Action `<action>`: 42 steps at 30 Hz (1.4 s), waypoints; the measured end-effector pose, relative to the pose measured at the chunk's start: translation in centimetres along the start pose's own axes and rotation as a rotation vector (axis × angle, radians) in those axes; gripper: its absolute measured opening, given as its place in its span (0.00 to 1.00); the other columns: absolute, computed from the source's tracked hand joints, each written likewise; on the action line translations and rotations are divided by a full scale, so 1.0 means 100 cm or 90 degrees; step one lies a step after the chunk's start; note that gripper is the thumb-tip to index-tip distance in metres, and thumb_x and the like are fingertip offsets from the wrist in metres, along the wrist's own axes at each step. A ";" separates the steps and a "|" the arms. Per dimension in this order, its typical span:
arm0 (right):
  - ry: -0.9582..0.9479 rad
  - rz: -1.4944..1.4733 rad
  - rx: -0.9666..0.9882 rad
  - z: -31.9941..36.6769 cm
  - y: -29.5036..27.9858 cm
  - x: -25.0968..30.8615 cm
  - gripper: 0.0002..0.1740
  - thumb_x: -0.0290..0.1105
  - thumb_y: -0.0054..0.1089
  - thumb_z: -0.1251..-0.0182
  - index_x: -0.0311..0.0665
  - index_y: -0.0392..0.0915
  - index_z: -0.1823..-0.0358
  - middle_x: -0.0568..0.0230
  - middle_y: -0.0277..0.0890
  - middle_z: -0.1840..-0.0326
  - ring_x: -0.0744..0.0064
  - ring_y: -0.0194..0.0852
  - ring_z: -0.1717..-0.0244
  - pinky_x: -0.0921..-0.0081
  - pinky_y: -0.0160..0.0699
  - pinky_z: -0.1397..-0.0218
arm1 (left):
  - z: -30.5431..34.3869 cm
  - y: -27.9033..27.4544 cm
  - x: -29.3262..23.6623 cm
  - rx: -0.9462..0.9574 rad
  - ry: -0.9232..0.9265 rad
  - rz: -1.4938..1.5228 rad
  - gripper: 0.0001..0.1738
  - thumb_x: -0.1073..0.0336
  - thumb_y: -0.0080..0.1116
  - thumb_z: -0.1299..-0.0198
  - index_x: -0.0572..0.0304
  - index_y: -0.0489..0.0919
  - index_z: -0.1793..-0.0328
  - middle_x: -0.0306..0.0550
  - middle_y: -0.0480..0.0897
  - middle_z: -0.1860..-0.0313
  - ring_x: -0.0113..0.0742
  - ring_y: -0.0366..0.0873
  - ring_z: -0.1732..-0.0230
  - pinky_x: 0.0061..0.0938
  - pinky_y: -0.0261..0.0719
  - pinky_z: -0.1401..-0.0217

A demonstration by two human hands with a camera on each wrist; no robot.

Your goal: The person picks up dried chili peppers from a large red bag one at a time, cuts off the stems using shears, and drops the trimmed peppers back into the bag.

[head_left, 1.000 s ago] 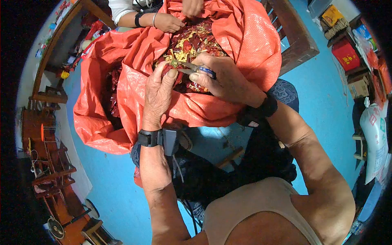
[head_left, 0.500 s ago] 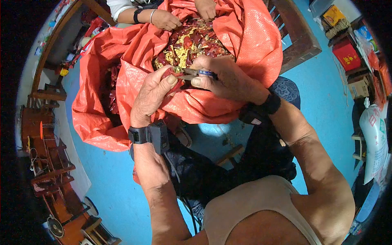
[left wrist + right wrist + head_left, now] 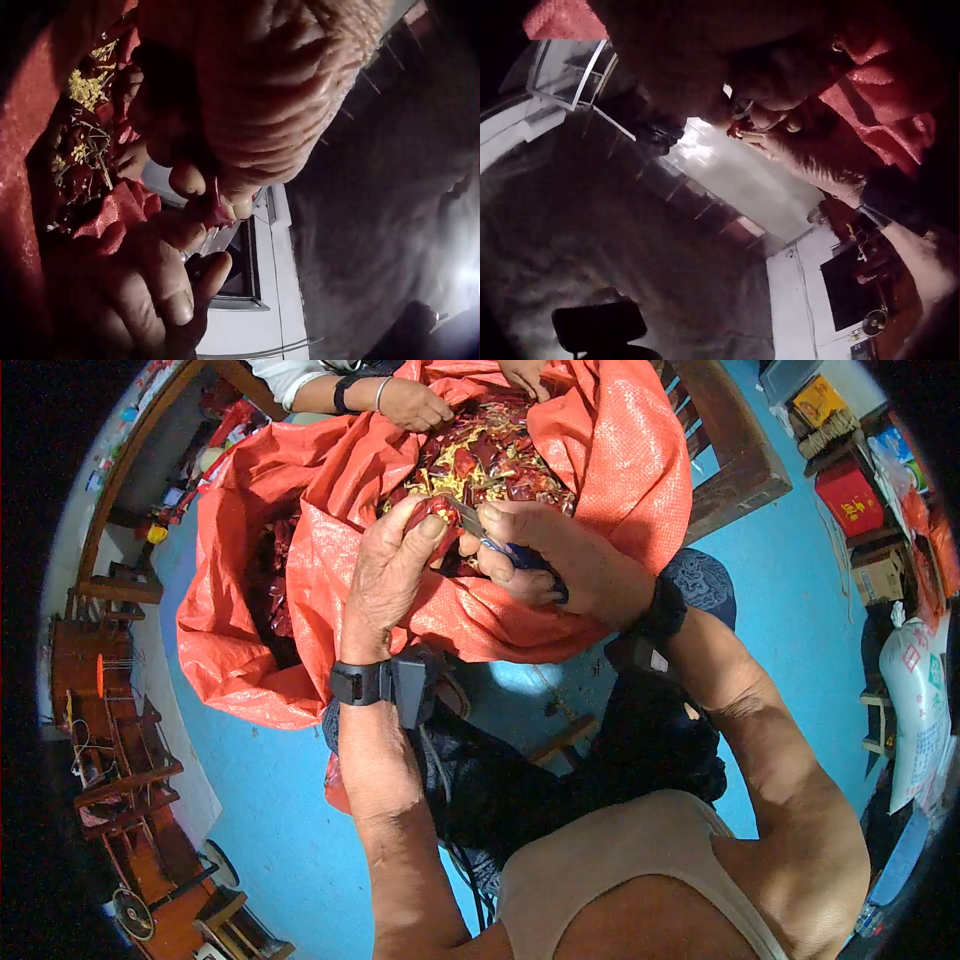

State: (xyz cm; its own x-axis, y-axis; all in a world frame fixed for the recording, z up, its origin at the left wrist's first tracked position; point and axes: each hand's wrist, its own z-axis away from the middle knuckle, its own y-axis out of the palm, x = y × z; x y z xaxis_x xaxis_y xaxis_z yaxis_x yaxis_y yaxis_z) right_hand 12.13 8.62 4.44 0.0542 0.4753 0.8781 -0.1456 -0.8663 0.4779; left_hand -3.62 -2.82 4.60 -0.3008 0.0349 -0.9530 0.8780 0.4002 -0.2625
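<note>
My left hand (image 3: 388,575) pinches a red chili pepper (image 3: 436,508) between thumb and fingers over the sack. Yellowish seeds show at the pepper's open end. My right hand (image 3: 575,555) grips scissors with blue handles (image 3: 528,556), their blades (image 3: 464,516) right beside the pepper. In the left wrist view, a torn-looking red end of the pepper (image 3: 219,210) pokes out between the fingertips. Below both hands, an orange-red woven sack (image 3: 340,540) holds a heap of red chili pieces and yellow seeds (image 3: 490,455).
Across the sack, another person's hand (image 3: 417,405) lies at the heap, a second hand (image 3: 525,374) by the rim. More dark red chilies (image 3: 275,590) fill an opening at left. A wooden chair (image 3: 735,470) stands at right, and a white bag (image 3: 915,700) leans beyond it.
The pepper's green stem end, between the blades earlier, no longer shows; its seeds do. My left hand dipped left, then came back. The right hand turned, baring more of the blue handles.
</note>
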 end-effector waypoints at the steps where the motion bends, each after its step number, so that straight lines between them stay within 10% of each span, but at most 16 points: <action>1: -0.001 -0.001 -0.001 -0.002 0.000 0.001 0.20 0.47 0.45 0.34 0.36 0.70 0.72 0.75 0.59 0.83 0.84 0.53 0.86 0.83 0.53 0.84 | 0.000 0.001 -0.001 -0.008 0.009 -0.016 0.16 0.55 0.50 0.38 0.62 0.75 0.58 0.36 0.74 0.71 0.24 0.67 0.69 0.20 0.67 0.66; 3: -0.149 0.267 -0.050 -0.007 0.001 0.003 0.18 0.43 0.46 0.35 0.33 0.69 0.73 0.67 0.61 0.83 0.72 0.60 0.84 0.74 0.59 0.81 | -0.001 0.002 0.000 -0.008 0.026 -0.044 0.15 0.57 0.50 0.38 0.62 0.74 0.59 0.37 0.74 0.72 0.25 0.67 0.70 0.21 0.67 0.66; 6: -0.376 0.633 -0.134 -0.018 -0.009 -0.006 0.15 0.40 0.48 0.34 0.33 0.69 0.68 0.74 0.60 0.81 0.83 0.53 0.82 0.82 0.54 0.79 | -0.003 0.001 0.007 -0.008 0.060 -0.114 0.13 0.59 0.49 0.37 0.64 0.73 0.60 0.39 0.73 0.74 0.26 0.67 0.72 0.22 0.67 0.67; 13: -0.338 0.720 -0.134 -0.019 -0.020 -0.011 0.15 0.38 0.50 0.39 0.33 0.67 0.76 0.56 0.62 0.82 0.59 0.67 0.80 0.64 0.63 0.77 | -0.004 0.002 0.015 0.039 0.119 -0.167 0.10 0.64 0.48 0.37 0.64 0.72 0.62 0.43 0.70 0.78 0.28 0.65 0.75 0.24 0.67 0.70; 22: 0.043 0.072 -0.162 -0.013 0.000 -0.006 0.16 0.44 0.43 0.34 0.40 0.67 0.73 0.77 0.56 0.85 0.85 0.48 0.89 0.84 0.47 0.88 | -0.012 0.018 0.018 -0.168 0.271 -0.524 0.08 0.66 0.51 0.42 0.61 0.70 0.71 0.52 0.74 0.78 0.52 0.74 0.74 0.37 0.70 0.74; 29: 0.063 -0.130 -0.094 -0.012 -0.006 -0.014 0.19 0.47 0.40 0.32 0.37 0.66 0.65 0.77 0.56 0.83 0.88 0.44 0.90 0.87 0.44 0.90 | -0.016 0.018 0.018 -0.163 0.439 -0.747 0.06 0.73 0.53 0.57 0.56 0.70 0.72 0.44 0.66 0.81 0.42 0.70 0.79 0.32 0.68 0.78; 37: 0.067 -0.095 -0.065 -0.009 -0.009 -0.004 0.19 0.46 0.37 0.30 0.35 0.64 0.64 0.75 0.56 0.84 0.88 0.46 0.92 0.88 0.46 0.92 | -0.014 0.019 0.030 -0.193 0.336 -0.459 0.09 0.73 0.55 0.47 0.61 0.75 0.58 0.51 0.78 0.69 0.48 0.78 0.67 0.32 0.74 0.66; 42: 0.061 -0.391 -0.013 -0.015 -0.009 -0.013 0.18 0.45 0.34 0.29 0.37 0.64 0.64 0.75 0.57 0.80 0.89 0.48 0.89 0.89 0.50 0.89 | -0.020 0.023 0.034 -0.173 0.262 -0.296 0.07 0.71 0.52 0.42 0.63 0.75 0.58 0.53 0.78 0.68 0.47 0.79 0.66 0.30 0.74 0.65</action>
State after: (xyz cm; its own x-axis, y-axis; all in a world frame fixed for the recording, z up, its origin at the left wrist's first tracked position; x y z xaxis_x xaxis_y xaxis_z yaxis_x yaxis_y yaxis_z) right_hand 10.68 8.98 2.84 0.0449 0.8983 0.4371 -0.1347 -0.4281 0.8936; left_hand -3.33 0.06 1.05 -0.7886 0.1279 -0.6015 0.5148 0.6722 -0.5321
